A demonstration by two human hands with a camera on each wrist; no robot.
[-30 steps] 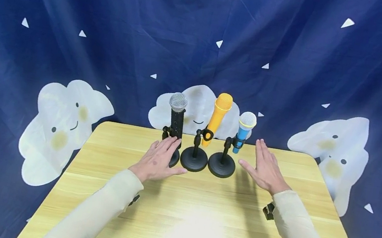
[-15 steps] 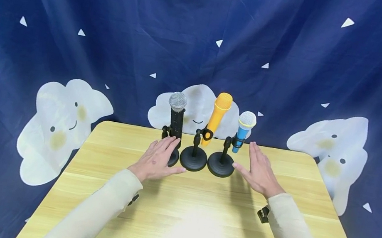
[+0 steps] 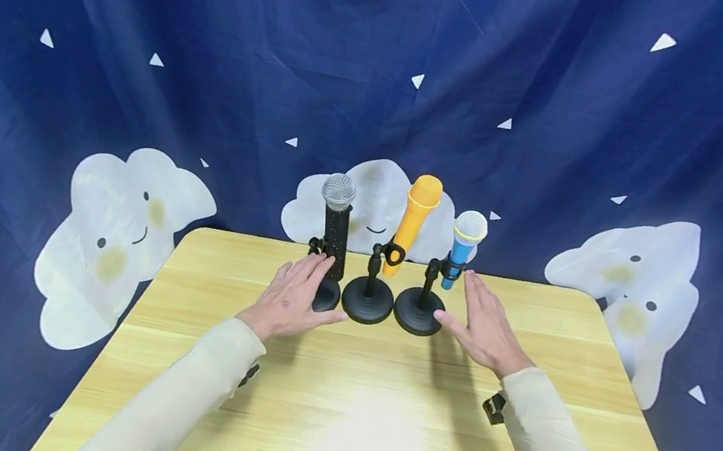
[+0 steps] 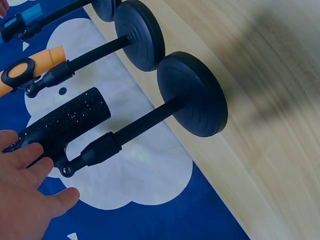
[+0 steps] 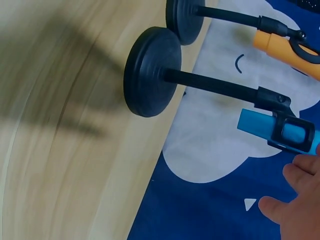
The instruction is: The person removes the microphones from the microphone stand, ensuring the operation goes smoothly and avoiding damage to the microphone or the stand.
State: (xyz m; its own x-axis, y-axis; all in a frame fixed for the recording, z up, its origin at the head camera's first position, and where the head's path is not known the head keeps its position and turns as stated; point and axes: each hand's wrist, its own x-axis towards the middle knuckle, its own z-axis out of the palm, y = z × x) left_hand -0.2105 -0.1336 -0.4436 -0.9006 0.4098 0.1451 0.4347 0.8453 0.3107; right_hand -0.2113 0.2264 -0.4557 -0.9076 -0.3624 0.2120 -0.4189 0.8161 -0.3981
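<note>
Three microphones stand side by side on small black stands at the back of the table. The black microphone (image 3: 336, 236) with a silver mesh head is on the left, the orange microphone (image 3: 411, 222) in the middle, and the blue microphone (image 3: 457, 259) with a white head on the right. My left hand (image 3: 288, 301), fingers extended and thumb out, is beside the black one and overlaps its stand base (image 4: 192, 95) in the head view. My right hand (image 3: 486, 328) is held with straight fingers just right of the blue one, fingertips close to its clip (image 5: 291, 134). Neither hand grips anything.
The round bases of the middle stand (image 3: 367, 302) and right stand (image 3: 419, 312) sit close together on the light wooden table (image 3: 218, 265). Just behind the table's far edge hangs a dark blue curtain (image 3: 273, 67) with white clouds and triangles.
My right hand has moved left, closer to the blue microphone. My left hand has shifted slightly left. The microphones and stands stay in place.
</note>
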